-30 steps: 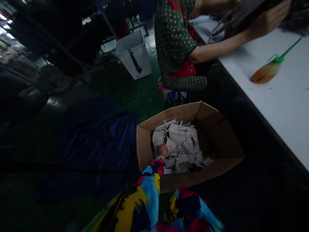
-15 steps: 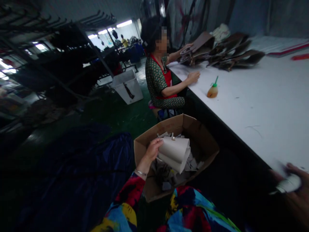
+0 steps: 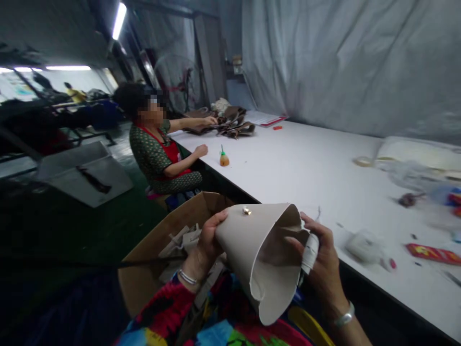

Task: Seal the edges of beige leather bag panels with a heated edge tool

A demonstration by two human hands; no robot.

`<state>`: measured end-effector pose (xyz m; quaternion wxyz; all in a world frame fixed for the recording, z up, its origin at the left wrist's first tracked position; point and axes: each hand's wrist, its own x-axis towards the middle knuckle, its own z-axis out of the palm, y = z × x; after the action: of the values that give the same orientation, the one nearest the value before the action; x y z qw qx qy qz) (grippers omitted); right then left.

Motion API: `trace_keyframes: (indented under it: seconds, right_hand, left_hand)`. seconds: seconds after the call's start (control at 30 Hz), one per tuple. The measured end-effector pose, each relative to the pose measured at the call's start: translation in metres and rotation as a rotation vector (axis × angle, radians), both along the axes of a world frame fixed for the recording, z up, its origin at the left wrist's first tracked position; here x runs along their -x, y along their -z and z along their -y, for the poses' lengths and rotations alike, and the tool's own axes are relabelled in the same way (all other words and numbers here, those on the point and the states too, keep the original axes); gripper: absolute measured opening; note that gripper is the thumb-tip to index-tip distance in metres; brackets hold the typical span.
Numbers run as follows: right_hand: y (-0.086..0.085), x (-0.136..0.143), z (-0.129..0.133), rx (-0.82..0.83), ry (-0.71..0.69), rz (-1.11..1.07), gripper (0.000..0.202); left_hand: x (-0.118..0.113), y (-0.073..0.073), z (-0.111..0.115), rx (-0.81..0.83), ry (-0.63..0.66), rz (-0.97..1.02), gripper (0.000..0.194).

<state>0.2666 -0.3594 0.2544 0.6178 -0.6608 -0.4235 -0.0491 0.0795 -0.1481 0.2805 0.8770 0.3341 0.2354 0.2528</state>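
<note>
Curled beige leather panel (image 3: 259, 259), rolled into an open cone, is held up in front of the chest, above the lap and just off the near edge of the white surface (image 3: 306, 173). Small metal stud (image 3: 247, 210) sits on its upper face, near the narrow end. Left hand (image 3: 207, 240): grip clenched on the narrow end, fingers wrapped over the top; this probably keeps the roll from springing flat. Right hand (image 3: 320, 262): grip closed on the wide end's far rim, thumb inside the mouth, with a small white wad (image 3: 310, 252) pinched against the edge; what the wad is cannot be told. Holding both ends likely keeps the stud side turned up to view. Cardboard box (image 3: 165, 250) stands just left of the lap, with more pale pieces (image 3: 180, 240) inside. Farther along the surface: a co-worker (image 3: 158, 149) seated, hands on brown bags (image 3: 230, 125), orange bottle (image 3: 224, 158) beside them.
</note>
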Motion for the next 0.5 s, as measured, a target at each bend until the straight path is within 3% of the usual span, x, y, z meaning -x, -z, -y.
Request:
trace_keyframes:
  seconds: [0.1,0.23,0.5]
  right_hand:
    - [-0.012,0.001,0.027,0.046,0.165,0.005,0.04]
    - [-0.019,0.007,0.056,0.047,0.253,0.009,0.035]
    - [-0.008,0.016,0.078,0.01,0.293,-0.105,0.031]
  left_hand:
    - [-0.021,-0.003,0.027,0.065,0.094,0.031,0.038]
    - [-0.038,0.005,0.045,0.17,0.206,-0.012,0.029]
    - [-0.045,0.041,0.03,0.175,0.358,-0.057,0.026]
